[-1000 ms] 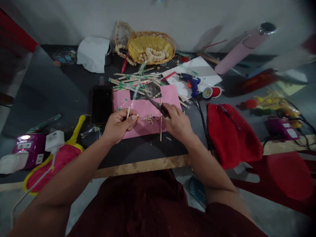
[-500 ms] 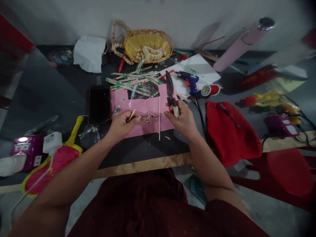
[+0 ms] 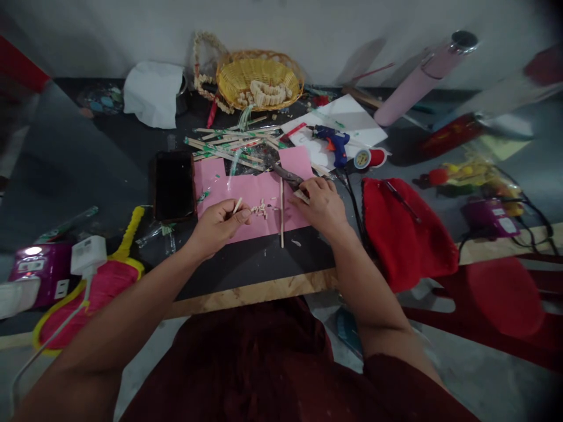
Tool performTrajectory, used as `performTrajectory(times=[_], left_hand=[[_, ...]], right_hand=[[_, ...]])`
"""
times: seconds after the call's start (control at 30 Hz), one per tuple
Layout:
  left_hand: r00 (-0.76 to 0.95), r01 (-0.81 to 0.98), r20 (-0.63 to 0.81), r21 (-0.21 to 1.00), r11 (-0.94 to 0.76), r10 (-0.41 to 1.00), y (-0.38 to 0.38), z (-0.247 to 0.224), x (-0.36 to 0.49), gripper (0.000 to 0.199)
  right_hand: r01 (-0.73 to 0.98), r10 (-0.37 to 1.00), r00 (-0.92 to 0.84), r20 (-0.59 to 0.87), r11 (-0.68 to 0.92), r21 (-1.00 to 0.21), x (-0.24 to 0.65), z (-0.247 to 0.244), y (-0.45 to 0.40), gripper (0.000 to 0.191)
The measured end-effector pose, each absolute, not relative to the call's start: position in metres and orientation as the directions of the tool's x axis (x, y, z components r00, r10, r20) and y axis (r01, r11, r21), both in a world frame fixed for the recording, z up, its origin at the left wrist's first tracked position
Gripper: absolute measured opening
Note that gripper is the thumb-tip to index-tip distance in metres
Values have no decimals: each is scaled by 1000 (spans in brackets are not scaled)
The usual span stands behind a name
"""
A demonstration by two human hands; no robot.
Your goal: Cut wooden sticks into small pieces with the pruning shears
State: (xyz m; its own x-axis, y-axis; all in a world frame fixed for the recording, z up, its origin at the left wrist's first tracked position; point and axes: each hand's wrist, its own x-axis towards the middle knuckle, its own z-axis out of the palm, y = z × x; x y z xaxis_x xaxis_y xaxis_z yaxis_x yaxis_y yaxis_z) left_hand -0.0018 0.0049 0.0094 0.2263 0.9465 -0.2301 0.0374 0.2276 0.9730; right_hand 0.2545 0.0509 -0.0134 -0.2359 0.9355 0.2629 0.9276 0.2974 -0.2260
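My left hand is closed round a short piece of wooden stick, its thumb and index finger pinched together at the pink paper's edge. Small cut bits of stick lie in a pile just right of those fingertips. Over the right part of the pink paper, my right hand has its fingers closed over the handles of the pruning shears. Their dark blades lie low against the paper, pointing to the upper left. A long bare stick lies upright in view between both hands.
Wrapped chopsticks lie beyond the paper, below a wicker basket of cut pieces. A phone is at left. To the right are a glue gun, a thread spool, a red cloth and a pink bottle.
My right hand has turned over and lowered the pruning shears from a raised, upright hold to the paper. My left hand keeps its stick piece, almost unmoved. The view has shifted slightly.
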Motion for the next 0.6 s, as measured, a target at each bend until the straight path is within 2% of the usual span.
performTrajectory(times=[0.13,0.2,0.3,0.43,0.6], left_hand=[[286,-19,-291,951,309,913,4,9,0,31],[306,-14,-295,949,314,905,3,9,1,31],[336,19,-272,959,283,902,2,11,2,30],[383,82,-267,964,255,885,1,15,3,31],[385,105,-201,979,173,901,-1,9,1,32]], right_hand=[[855,855,-307,417,441,-274,238,3,42,24],[721,795,-394,461,579,-382,223,10,34,20],[488,719,-522,459,693,-531,204,11,23,15],[347,688,-535,490,708,-615,194,3,18,11],[408,781,-439,445,614,-675,196,2,19,9]])
